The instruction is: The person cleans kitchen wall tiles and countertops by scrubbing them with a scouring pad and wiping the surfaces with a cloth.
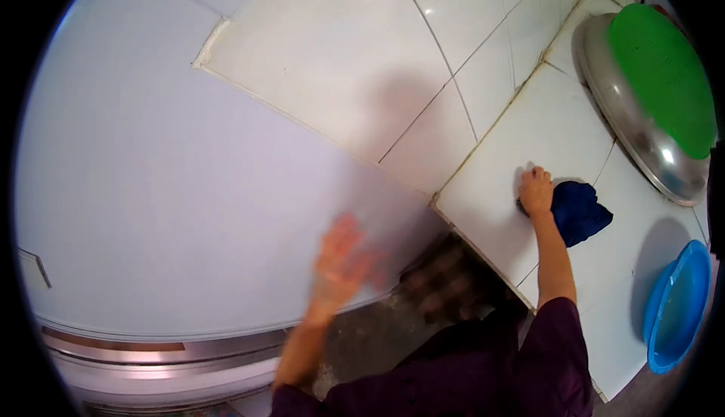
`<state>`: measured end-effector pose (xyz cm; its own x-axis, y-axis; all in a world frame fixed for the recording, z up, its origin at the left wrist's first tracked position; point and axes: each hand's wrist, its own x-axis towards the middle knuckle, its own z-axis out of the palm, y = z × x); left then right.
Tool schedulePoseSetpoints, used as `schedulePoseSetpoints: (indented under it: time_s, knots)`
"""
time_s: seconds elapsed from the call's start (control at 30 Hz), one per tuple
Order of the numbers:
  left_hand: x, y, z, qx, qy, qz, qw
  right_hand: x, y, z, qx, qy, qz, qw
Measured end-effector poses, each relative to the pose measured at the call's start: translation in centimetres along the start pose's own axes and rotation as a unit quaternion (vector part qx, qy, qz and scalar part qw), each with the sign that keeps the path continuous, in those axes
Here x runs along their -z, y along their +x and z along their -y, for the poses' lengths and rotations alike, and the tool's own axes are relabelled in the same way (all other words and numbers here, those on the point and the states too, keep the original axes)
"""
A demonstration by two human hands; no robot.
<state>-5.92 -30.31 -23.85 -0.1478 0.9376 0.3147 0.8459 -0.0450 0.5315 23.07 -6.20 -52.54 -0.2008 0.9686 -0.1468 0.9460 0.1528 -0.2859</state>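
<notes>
On the white tiled counter (495,183), my right hand (537,192) presses down with its fingers curled. A small dark edge shows under its left side; what it is I cannot make out. Right beside the wrist lies a crumpled dark blue cloth (580,213). My left hand (343,262) is in the air in front of the pale, smooth panel (166,190), left of the counter. Motion blurs it, but the fingers look spread and no object shows in them.
A large metal bowl (604,77) with a green round piece (661,77) over it stands at the counter's back right. Nearer me is a blue plastic basin (657,304). White wall tiles (340,62) rise behind, and a checked cloth (445,281) shows below the counter edge.
</notes>
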Motion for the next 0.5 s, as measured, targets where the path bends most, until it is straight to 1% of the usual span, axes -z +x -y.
schedulePoseSetpoints:
  time_s: [0.03, 0.07, 0.1, 0.13, 0.17, 0.2, 0.23, 0.27, 0.3, 0.33, 0.4, 0.43, 0.47, 0.5]
  knots:
    - [3.6, 3.1, -1.0, -0.107, 0.102, -0.040, 0.988, -0.2, -0.5, -0.4, 0.015, 0.030, -0.084, 0.996]
    - [6.9, 6.4, -3.0, -0.215, 0.176, -0.079, 0.957, 0.0, -1.1, -0.7, 0.027, 0.059, -0.167, 0.984]
    - [10.1, 9.0, -5.3, -0.278, 0.269, -0.107, 0.916, 1.0, -2.2, -0.3, 0.028, 0.062, -0.157, 0.985]
    - [12.8, 11.7, -6.9, -0.346, 0.317, -0.119, 0.875, 2.7, -3.8, 0.5, 0.027, 0.084, -0.217, 0.972]
    - [14.5, 14.0, -9.3, -0.386, 0.396, -0.127, 0.823, 3.9, -4.6, 0.9, 0.025, 0.106, -0.281, 0.953]
    - [15.7, 16.2, -11.3, -0.416, 0.480, -0.109, 0.765, 3.9, -5.0, 0.7, 0.028, 0.108, -0.278, 0.954]
    - [17.0, 18.7, -12.8, -0.447, 0.545, -0.085, 0.705, 3.6, -5.9, 0.1, 0.080, 0.092, -0.182, 0.976]
    - [18.1, 20.8, -13.7, -0.474, 0.604, -0.057, 0.638, 3.4, -6.7, -0.3, 0.132, 0.075, -0.082, 0.985]
    - [18.1, 22.4, -14.0, -0.474, 0.607, -0.054, 0.635, 2.6, -6.6, -0.4, 0.166, 0.082, -0.127, 0.974]
    - [17.5, 23.9, -14.4, -0.462, 0.616, -0.060, 0.635, 2.3, -5.8, -0.1, 0.166, 0.087, -0.132, 0.973]
    - [16.3, 25.5, -14.8, -0.450, 0.629, -0.064, 0.631, 2.4, -4.1, 0.8, 0.052, 0.192, -0.036, 0.979]
    - [15.4, 26.0, -14.4, -0.393, 0.693, -0.068, 0.600, 2.2, -3.4, 2.3, 0.098, 0.246, -0.135, 0.955]
    - [14.7, 26.5, -13.8, -0.333, 0.751, -0.069, 0.566, 5.1, -3.3, 5.7, 0.115, 0.340, -0.145, 0.922]
    - [15.3, 27.3, -13.1, -0.379, 0.692, -0.083, 0.609, 7.7, -3.4, 9.8, 0.166, 0.398, -0.223, 0.874]
